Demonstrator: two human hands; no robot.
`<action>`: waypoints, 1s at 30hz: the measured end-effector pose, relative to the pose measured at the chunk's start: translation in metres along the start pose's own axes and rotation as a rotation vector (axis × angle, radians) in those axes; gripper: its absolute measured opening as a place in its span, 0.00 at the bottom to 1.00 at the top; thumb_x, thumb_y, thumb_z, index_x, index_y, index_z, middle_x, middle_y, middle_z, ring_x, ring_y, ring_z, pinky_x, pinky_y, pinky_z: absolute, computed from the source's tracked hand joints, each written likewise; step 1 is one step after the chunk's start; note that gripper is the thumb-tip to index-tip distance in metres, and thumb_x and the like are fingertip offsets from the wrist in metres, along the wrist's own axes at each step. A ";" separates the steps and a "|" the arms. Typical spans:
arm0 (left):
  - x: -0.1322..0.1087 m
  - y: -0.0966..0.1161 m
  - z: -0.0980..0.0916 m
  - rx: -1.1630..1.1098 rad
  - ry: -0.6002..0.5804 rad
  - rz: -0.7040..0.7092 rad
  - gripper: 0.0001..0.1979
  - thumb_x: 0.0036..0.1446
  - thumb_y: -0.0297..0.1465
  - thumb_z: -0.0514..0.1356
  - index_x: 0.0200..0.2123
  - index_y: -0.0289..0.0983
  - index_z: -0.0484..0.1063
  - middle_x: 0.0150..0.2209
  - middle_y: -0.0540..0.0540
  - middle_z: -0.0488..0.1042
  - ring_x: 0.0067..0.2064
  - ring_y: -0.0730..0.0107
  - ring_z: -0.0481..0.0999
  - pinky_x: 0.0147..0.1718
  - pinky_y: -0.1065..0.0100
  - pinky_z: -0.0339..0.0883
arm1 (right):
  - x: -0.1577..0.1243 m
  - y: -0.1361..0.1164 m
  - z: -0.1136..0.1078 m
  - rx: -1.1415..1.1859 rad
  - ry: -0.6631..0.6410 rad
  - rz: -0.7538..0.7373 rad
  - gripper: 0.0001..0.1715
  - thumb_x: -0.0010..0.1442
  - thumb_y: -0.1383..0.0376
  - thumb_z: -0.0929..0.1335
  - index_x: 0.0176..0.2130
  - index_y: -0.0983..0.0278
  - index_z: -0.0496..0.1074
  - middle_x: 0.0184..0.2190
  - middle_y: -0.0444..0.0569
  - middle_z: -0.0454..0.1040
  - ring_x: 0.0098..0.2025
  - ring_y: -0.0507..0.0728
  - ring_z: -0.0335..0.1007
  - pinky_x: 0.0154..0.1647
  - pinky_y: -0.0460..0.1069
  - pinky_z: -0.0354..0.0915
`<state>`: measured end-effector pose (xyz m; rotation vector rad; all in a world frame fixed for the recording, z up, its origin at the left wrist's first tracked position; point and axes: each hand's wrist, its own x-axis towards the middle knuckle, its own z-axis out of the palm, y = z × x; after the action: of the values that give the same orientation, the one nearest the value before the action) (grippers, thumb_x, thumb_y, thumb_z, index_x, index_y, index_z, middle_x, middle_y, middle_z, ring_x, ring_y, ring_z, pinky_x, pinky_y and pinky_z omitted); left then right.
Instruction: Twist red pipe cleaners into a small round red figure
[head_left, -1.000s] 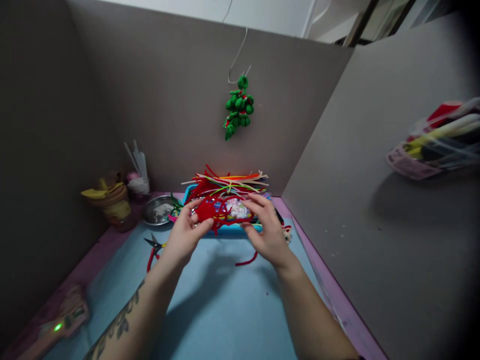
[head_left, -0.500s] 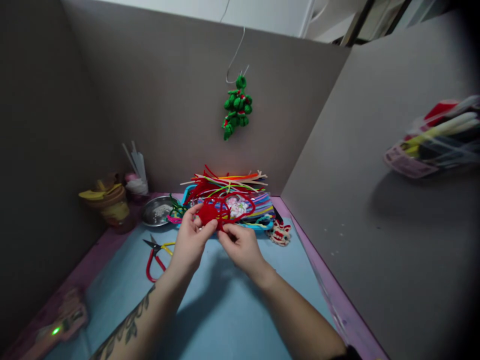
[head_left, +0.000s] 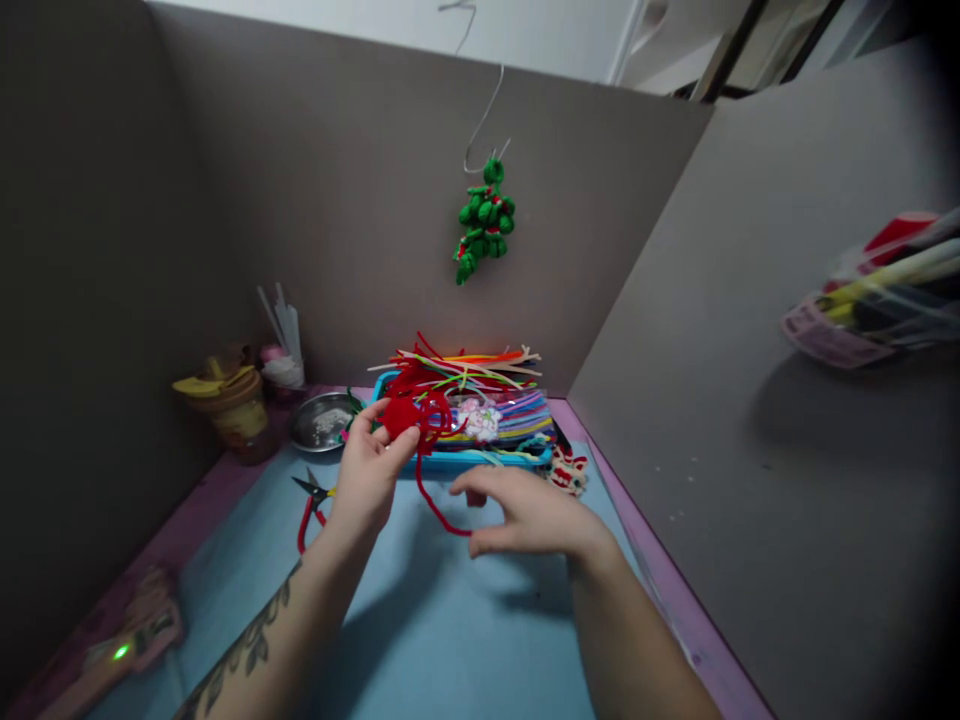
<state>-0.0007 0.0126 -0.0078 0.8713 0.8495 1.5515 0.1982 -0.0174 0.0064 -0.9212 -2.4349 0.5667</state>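
My left hand (head_left: 369,468) pinches a bundle of red pipe cleaners (head_left: 403,418), partly a dense patch and partly loose loops. From the bundle one long red strand hangs and curves right, its end by the thumb of my right hand (head_left: 534,507). That hand has its fingers and thumb apart, with nothing gripped between them. Behind the bundle stands a blue tray (head_left: 480,462) of many-coloured pipe cleaners (head_left: 517,415). Left of my left wrist lie scissors (head_left: 309,500) with red and yellow handles, partly hidden by my arm.
A green ornament (head_left: 484,220) hangs from a wire hook. At the left stand a metal bowl (head_left: 324,422), a brown pot (head_left: 236,415) and a cup of white sticks (head_left: 285,360). A red-and-cream piece (head_left: 568,472) lies right of the tray. A pouch of pens (head_left: 862,310) hangs on the right wall.
My right hand has let go of the red bundle and moved right and down, its fingers spreading. One red strand now hangs from the bundle. My left hand keeps its pinch.
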 end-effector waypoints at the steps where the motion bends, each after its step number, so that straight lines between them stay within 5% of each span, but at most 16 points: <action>1: -0.001 -0.001 0.001 0.003 -0.011 -0.007 0.33 0.45 0.30 0.70 0.52 0.38 0.59 0.37 0.45 0.79 0.35 0.67 0.80 0.40 0.64 0.71 | 0.001 0.000 -0.001 0.046 0.104 0.016 0.24 0.53 0.53 0.73 0.47 0.60 0.71 0.36 0.46 0.76 0.36 0.55 0.72 0.35 0.48 0.67; 6: -0.007 -0.007 0.007 0.022 -0.070 -0.046 0.33 0.46 0.31 0.70 0.53 0.38 0.59 0.38 0.45 0.79 0.36 0.68 0.79 0.41 0.64 0.69 | 0.007 0.003 0.004 0.037 0.678 -0.093 0.14 0.63 0.56 0.67 0.45 0.61 0.71 0.37 0.50 0.74 0.40 0.56 0.71 0.40 0.51 0.69; 10: -0.014 -0.008 0.012 0.022 -0.088 -0.089 0.34 0.45 0.31 0.70 0.53 0.37 0.58 0.39 0.44 0.79 0.37 0.66 0.80 0.43 0.62 0.69 | 0.011 0.009 0.016 -0.178 0.854 -0.144 0.12 0.61 0.67 0.68 0.46 0.59 0.72 0.41 0.51 0.73 0.45 0.57 0.72 0.46 0.54 0.70; 18: -0.022 -0.001 0.017 0.102 -0.159 -0.130 0.34 0.42 0.32 0.71 0.52 0.37 0.60 0.36 0.46 0.79 0.38 0.65 0.79 0.42 0.63 0.69 | 0.014 0.012 0.021 -0.154 0.835 -0.184 0.15 0.62 0.70 0.66 0.48 0.57 0.73 0.45 0.51 0.77 0.48 0.57 0.74 0.50 0.55 0.71; 30: -0.018 0.000 0.011 0.201 -0.296 -0.108 0.31 0.45 0.30 0.70 0.51 0.38 0.62 0.36 0.46 0.78 0.39 0.63 0.79 0.39 0.64 0.70 | 0.013 0.017 0.006 -0.013 0.639 -0.230 0.08 0.62 0.68 0.67 0.42 0.59 0.74 0.39 0.49 0.79 0.43 0.57 0.74 0.47 0.56 0.68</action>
<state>0.0105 -0.0044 -0.0041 1.1490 0.8301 1.2204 0.1944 0.0019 -0.0039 -0.6773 -1.9219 0.1377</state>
